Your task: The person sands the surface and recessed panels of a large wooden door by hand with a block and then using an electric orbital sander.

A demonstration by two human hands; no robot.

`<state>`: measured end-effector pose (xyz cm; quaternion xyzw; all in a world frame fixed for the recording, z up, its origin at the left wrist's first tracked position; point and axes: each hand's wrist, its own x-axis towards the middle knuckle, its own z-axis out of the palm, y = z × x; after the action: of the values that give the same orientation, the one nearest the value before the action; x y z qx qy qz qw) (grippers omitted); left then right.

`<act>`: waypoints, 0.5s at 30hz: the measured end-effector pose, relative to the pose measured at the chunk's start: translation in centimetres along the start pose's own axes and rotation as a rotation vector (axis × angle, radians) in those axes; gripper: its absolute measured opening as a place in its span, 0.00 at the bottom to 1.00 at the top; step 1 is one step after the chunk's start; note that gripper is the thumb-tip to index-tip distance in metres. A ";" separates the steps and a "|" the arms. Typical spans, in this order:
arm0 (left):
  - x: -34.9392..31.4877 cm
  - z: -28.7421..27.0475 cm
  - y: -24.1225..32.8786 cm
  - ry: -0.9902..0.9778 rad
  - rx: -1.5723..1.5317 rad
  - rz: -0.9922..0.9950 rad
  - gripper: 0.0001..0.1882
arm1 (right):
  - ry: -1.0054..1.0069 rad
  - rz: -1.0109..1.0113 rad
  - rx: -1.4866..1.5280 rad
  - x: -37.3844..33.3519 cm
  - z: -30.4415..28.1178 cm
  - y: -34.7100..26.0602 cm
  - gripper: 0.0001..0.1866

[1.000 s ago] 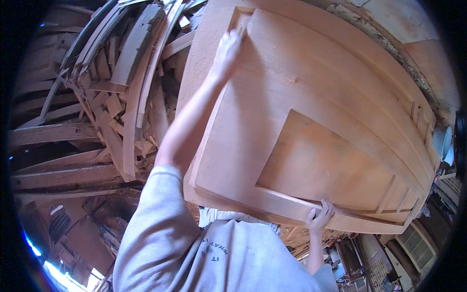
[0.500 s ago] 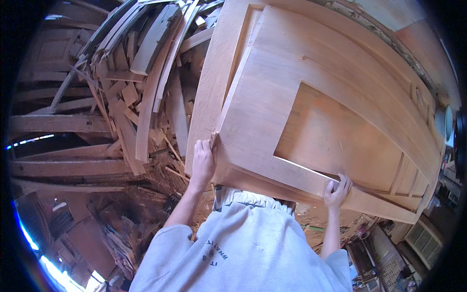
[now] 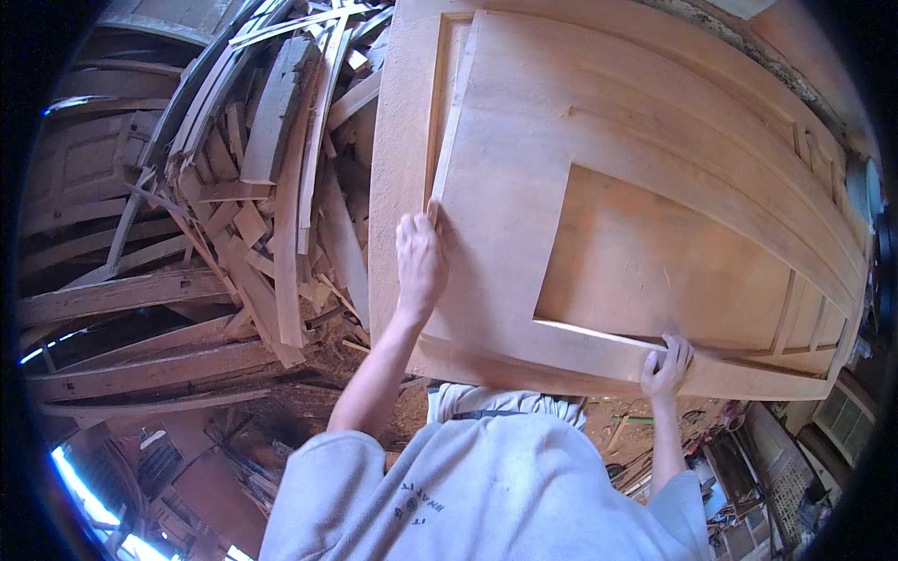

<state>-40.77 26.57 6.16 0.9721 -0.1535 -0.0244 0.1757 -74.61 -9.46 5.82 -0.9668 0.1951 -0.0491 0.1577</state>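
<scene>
A large pale-brown wooden door (image 3: 524,122) with a rectangular opening lies on top of another panelled wooden door (image 3: 398,178) in front of me. My left hand (image 3: 421,257) is closed at the upper door's left edge. A small brown piece (image 3: 432,208) pokes out at its fingertips, too small to tell its kind. On the near side, my right hand (image 3: 666,366) is wrapped over the door's narrow rail beside the opening, its fingers reaching inside. Through the opening the flat surface (image 3: 645,262) of the wood below shows.
Offcuts and long boards (image 3: 281,122) are heaped to the left of the doors. Beyond them lie stacked beams (image 3: 140,294). At the lower right stand a lattice panel (image 3: 776,458) and a framed piece (image 3: 847,411) among clutter. Wood scraps and dust cover the floor near me.
My left hand has moved farther up along the door's left edge, with the small brown piece at its fingertips. The right hand keeps its hold on the near rail. The whole view has shifted slightly.
</scene>
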 end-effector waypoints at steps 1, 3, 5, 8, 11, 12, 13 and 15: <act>2.7 0.3 0.6 0.011 -0.014 0.021 0.08 | -0.007 -0.012 -0.014 0.4 0.0 0.2 0.22; 7.7 1.7 0.4 0.049 -0.007 0.067 0.07 | -0.026 -0.012 -0.006 0.8 -0.1 0.0 0.22; 12.6 3.3 0.7 0.086 -0.004 0.110 0.06 | -0.039 -0.014 -0.003 0.6 0.0 -0.1 0.22; 20.6 5.4 2.0 0.140 0.009 0.142 0.07 | -0.091 0.026 0.007 0.6 -0.2 0.0 0.24; 28.7 7.0 2.8 0.204 0.080 0.262 0.10 | -0.130 0.015 0.009 0.5 -0.4 0.0 0.24; 31.2 7.2 4.1 0.228 0.060 0.260 0.12 | -0.134 0.022 0.001 0.4 -0.3 0.0 0.24; 33.6 7.2 5.3 0.250 0.040 0.253 0.14 | -0.146 0.031 -0.010 0.2 -0.3 0.1 0.24; 39.1 8.3 5.7 0.216 0.040 0.239 0.15 | -0.146 0.044 -0.004 -0.2 0.0 0.7 0.25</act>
<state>-6.04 6.69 0.58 0.9472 -0.2487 0.1044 0.1734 -75.07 -9.98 5.60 -0.9635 0.2046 0.0255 0.1708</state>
